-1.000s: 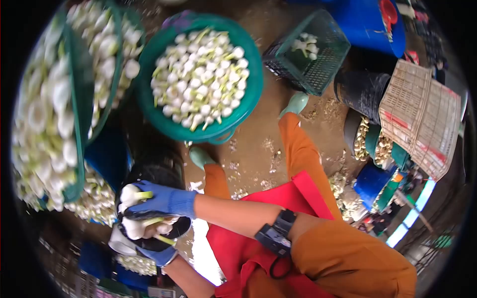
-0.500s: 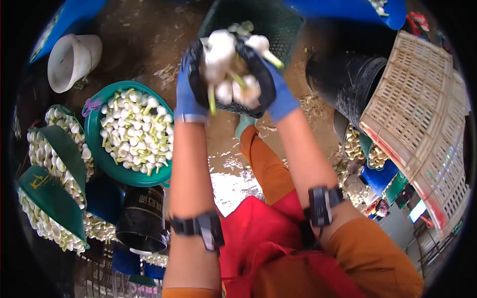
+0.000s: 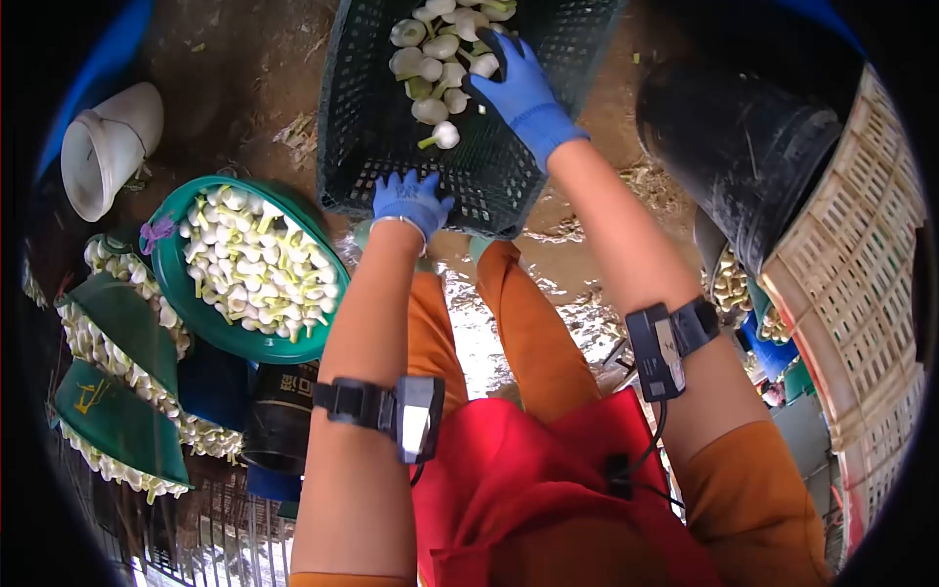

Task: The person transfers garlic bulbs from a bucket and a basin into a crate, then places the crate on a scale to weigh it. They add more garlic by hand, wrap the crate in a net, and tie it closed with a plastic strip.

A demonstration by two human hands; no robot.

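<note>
A dark green crate (image 3: pixel 362 127) stands on the floor ahead, with garlic bulbs (image 3: pixel 441 47) heaped toward its far end. One bulb with a short green stem (image 3: pixel 445 135) lies apart, nearer to me. My left hand (image 3: pixel 411 201), in a blue glove, rests on the crate's near side with its fingers spread and nothing held. Inside the crate, my right hand (image 3: pixel 514 86) reaches over the right edge of the garlic heap. Its thumb and fingers are apart, touching or close to the bulbs, and no bulb shows gripped in it.
To the left sits a green basin (image 3: pixel 174 293) full of trimmed garlic, below a white bucket (image 3: pixel 112 147). More garlic-filled green containers (image 3: pixel 122 416) stand at the lower left. A black bin (image 3: pixel 738 147) and a pale woven plastic crate (image 3: pixel 841 264) are on the right.
Both hands have let go of the garlic bulbs they held together. My left hand moved down to the crate's near side, my right hand up and right. More of the crate is in view.
</note>
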